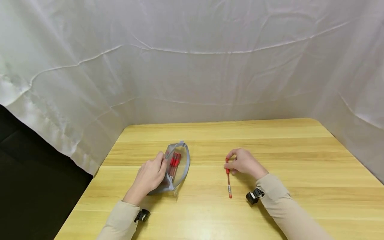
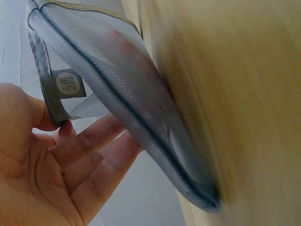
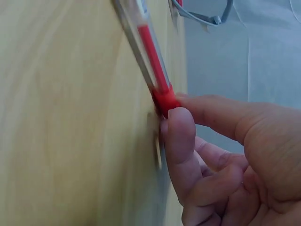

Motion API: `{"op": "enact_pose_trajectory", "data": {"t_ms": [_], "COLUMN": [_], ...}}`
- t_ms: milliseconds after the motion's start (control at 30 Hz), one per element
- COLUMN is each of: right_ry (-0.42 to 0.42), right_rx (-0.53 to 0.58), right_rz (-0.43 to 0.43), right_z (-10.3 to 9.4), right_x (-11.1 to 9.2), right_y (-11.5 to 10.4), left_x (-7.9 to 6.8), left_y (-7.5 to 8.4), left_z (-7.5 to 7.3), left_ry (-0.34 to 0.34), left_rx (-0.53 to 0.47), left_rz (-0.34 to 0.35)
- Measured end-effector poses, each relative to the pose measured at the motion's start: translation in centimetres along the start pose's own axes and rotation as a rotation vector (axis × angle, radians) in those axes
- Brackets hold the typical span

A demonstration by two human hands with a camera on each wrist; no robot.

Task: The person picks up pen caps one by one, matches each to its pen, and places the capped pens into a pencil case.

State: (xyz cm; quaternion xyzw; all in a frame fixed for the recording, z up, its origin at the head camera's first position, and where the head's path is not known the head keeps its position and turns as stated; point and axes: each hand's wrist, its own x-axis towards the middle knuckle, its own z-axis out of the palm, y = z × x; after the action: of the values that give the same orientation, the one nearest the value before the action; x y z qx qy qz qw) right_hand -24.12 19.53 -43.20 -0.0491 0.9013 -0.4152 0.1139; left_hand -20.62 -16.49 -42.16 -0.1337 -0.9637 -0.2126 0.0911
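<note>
A grey-edged mesh pencil case lies on the left of the table with its mouth open, and several red-capped pens show inside. My left hand pinches the near edge of its mouth between thumb and finger; in the left wrist view a small grey label sits close by. To the right, my right hand pinches a red pen at its capped end. The clear barrel with red ink points toward the front edge in the head view. Fingers cover part of the cap.
The wooden table runs back to a white cloth hung behind and at both sides. A black surface lies beyond the table's left edge. Each wrist carries a small black camera.
</note>
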Motion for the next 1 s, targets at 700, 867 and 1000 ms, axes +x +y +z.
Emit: {"op": "enact_pose_trajectory", "data": {"t_ms": [700, 867, 1000], "right_ry": [0.015, 0.031, 0.009], "right_rx": [-0.092, -0.121, -0.102], "right_rz": [-0.035, -0.032, -0.042], "right_z": [1.9, 2.1, 1.9], "right_x": [1.0, 0.7, 0.9], "right_y": [-2.1, -2.4, -2.3], "left_x": [-0.1, -0.1, 0.0], "left_y": [-0.1, -0.2, -0.2], "left_z": [-0.1, 0.0, 0.1], "left_ry": [0.013, 0.013, 0.012], "left_rx": [-0.008, -0.011, -0.013], "left_rz": [0.013, 0.012, 0.013]}}
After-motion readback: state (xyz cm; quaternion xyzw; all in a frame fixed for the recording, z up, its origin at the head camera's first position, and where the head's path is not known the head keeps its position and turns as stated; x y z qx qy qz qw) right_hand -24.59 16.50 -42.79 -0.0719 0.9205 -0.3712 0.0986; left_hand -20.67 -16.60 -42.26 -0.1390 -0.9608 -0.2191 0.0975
